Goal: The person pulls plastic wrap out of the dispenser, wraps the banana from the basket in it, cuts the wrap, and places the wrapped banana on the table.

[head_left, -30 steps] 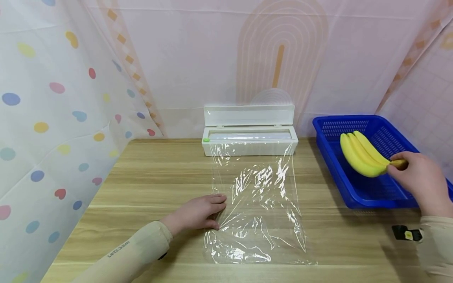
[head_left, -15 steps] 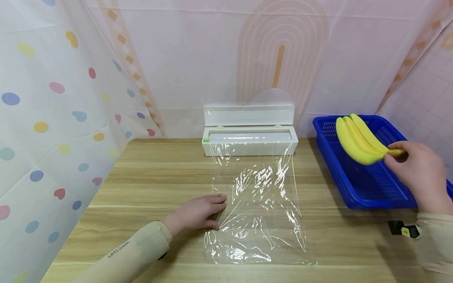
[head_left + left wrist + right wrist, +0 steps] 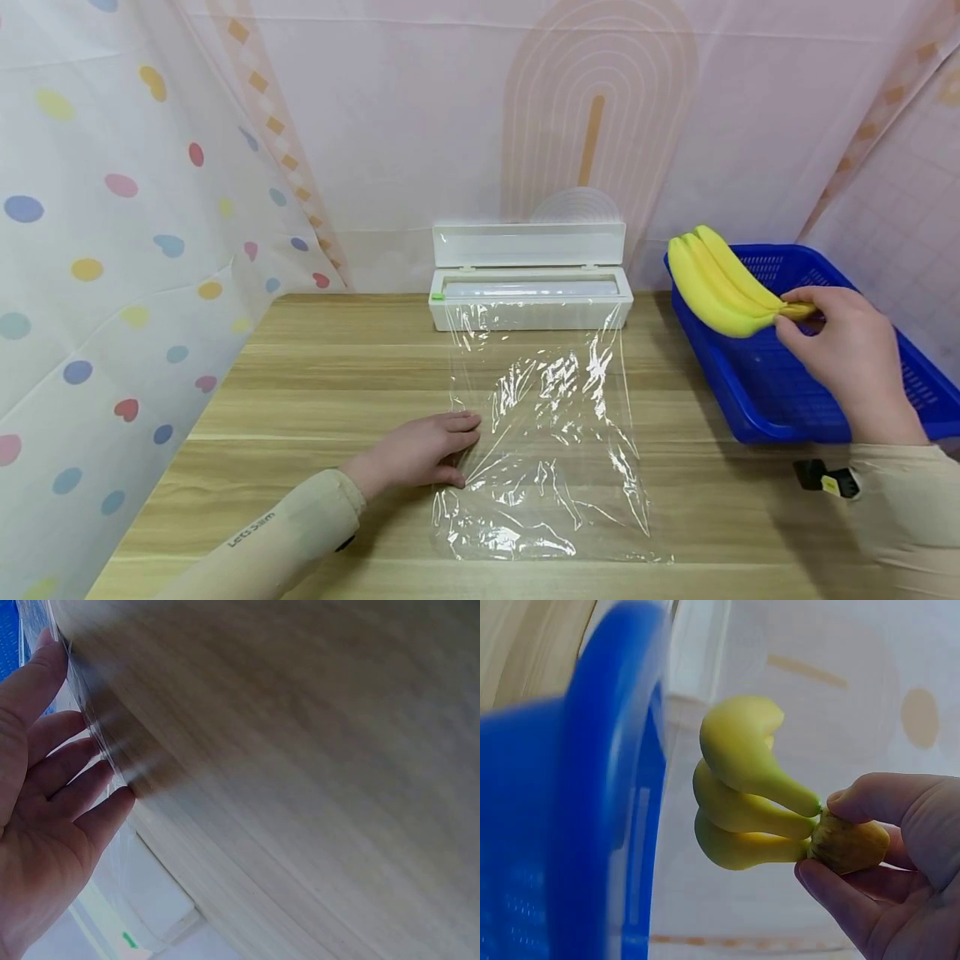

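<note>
My right hand (image 3: 840, 350) pinches the brown stem of a bunch of three yellow bananas (image 3: 716, 283) and holds it in the air above the left rim of the blue basket (image 3: 750, 392). The right wrist view shows the bananas (image 3: 742, 802) hanging from the stem between my thumb and fingers (image 3: 855, 900), next to the basket's wall (image 3: 607, 825). My left hand (image 3: 423, 450) lies flat, fingers straight, on the left edge of a clear sheet of cling film (image 3: 555, 425) spread on the wooden table (image 3: 315, 375). In the left wrist view my left fingers (image 3: 67, 765) touch the film's edge.
A white cling film dispenser box (image 3: 528, 279) stands open at the back of the table, with the film still running out of it. A small black object (image 3: 825, 479) lies on the table by my right sleeve. Patterned curtains close in the left, back and right sides.
My right hand has lifted the bananas up out of the basket and carried them to the left, over its left rim. My left hand has stayed on the film.
</note>
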The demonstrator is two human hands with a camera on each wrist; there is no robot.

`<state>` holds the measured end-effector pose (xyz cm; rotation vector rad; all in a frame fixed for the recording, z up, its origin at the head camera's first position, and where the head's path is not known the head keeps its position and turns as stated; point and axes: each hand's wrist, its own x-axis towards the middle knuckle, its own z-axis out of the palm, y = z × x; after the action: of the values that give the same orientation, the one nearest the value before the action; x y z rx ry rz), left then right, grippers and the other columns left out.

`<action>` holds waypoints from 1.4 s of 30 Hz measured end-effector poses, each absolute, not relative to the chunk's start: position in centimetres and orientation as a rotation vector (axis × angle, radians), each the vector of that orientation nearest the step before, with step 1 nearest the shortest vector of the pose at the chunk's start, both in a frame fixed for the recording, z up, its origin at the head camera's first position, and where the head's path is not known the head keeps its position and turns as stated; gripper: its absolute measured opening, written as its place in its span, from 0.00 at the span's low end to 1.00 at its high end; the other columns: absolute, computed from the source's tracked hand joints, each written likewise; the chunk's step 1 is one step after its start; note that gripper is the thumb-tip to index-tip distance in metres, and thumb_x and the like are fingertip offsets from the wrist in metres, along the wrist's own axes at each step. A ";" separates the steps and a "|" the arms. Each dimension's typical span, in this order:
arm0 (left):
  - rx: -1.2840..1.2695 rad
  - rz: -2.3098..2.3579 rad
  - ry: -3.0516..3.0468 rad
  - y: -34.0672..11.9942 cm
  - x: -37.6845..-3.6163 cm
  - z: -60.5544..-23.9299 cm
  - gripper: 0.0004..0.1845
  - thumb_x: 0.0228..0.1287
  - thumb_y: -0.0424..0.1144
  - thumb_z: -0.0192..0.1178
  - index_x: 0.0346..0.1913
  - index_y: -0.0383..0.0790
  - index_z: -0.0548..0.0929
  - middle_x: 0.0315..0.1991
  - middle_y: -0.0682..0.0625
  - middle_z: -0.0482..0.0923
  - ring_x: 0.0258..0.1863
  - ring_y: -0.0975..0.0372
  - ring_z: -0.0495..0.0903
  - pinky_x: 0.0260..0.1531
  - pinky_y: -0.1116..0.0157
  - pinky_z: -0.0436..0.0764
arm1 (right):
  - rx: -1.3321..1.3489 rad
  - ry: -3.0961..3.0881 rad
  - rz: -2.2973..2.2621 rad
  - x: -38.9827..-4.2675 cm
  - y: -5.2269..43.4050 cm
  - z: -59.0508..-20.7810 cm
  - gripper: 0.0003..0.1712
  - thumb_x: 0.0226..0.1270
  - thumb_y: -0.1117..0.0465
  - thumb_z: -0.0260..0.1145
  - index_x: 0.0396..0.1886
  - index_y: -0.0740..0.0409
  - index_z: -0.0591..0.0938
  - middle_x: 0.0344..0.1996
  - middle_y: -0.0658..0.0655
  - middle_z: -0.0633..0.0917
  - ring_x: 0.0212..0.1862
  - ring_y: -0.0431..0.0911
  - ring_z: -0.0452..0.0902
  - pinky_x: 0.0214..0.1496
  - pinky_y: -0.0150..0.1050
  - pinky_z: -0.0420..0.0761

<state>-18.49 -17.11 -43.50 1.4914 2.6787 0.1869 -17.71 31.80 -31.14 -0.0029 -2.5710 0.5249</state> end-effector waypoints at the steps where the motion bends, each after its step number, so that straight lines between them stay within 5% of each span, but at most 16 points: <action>1: 1.490 0.188 2.678 -17.1 -18.5 -43.5 0.39 0.56 0.54 0.69 0.62 0.27 0.76 0.67 0.34 0.69 0.67 0.45 0.68 0.67 0.52 0.67 | 0.011 -2.573 0.540 -17.7 31.6 -31.1 0.16 0.62 0.69 0.66 0.48 0.74 0.79 0.44 0.74 0.78 0.42 0.65 0.73 0.41 0.62 0.76; 6: 1.501 0.188 2.684 -17.1 -18.4 -43.5 0.39 0.56 0.54 0.69 0.62 0.27 0.76 0.66 0.34 0.69 0.66 0.45 0.69 0.66 0.52 0.68 | 0.106 -2.578 0.586 -17.7 30.4 -31.0 0.16 0.61 0.68 0.69 0.48 0.71 0.81 0.44 0.71 0.80 0.42 0.62 0.74 0.39 0.51 0.75; 13: 1.486 0.176 2.681 -17.1 -18.5 -43.6 0.39 0.56 0.55 0.69 0.63 0.28 0.76 0.67 0.35 0.69 0.67 0.46 0.68 0.67 0.53 0.67 | 0.240 -2.566 0.629 -17.7 28.5 -31.1 0.16 0.59 0.68 0.72 0.47 0.68 0.82 0.44 0.69 0.81 0.43 0.60 0.76 0.37 0.20 0.64; 25: 1.480 0.164 2.687 -17.0 -18.5 -43.6 0.40 0.56 0.55 0.69 0.63 0.29 0.76 0.68 0.36 0.68 0.67 0.46 0.68 0.67 0.54 0.66 | 0.455 -2.489 0.653 -18.3 25.7 -31.7 0.16 0.55 0.72 0.74 0.44 0.65 0.84 0.43 0.63 0.83 0.41 0.54 0.78 0.41 0.13 0.63; 32: 1.492 0.174 2.686 -17.1 -18.5 -43.8 0.39 0.55 0.55 0.69 0.63 0.28 0.76 0.67 0.35 0.69 0.67 0.46 0.68 0.67 0.53 0.67 | 0.551 -2.493 0.666 -18.8 24.4 -32.1 0.16 0.54 0.73 0.74 0.44 0.64 0.83 0.45 0.64 0.83 0.43 0.54 0.79 0.42 0.46 0.83; 38: 1.500 0.194 2.684 -17.2 -18.5 -43.7 0.39 0.56 0.54 0.69 0.62 0.27 0.76 0.66 0.34 0.69 0.66 0.45 0.69 0.66 0.52 0.68 | 0.661 -2.436 0.750 -19.1 23.6 -32.5 0.18 0.51 0.76 0.74 0.43 0.63 0.84 0.44 0.60 0.83 0.43 0.50 0.79 0.45 0.11 0.68; 42: 1.496 0.194 2.684 -17.1 -18.5 -43.6 0.39 0.55 0.54 0.69 0.62 0.27 0.76 0.66 0.34 0.69 0.66 0.45 0.69 0.66 0.52 0.68 | 0.748 -2.396 0.775 -19.4 23.4 -32.7 0.20 0.49 0.78 0.75 0.43 0.62 0.84 0.43 0.58 0.84 0.41 0.46 0.79 0.43 0.13 0.71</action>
<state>-18.47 -17.13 -43.63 1.4957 2.6845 0.1941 -19.37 23.44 -32.72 0.7477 -2.3959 0.7749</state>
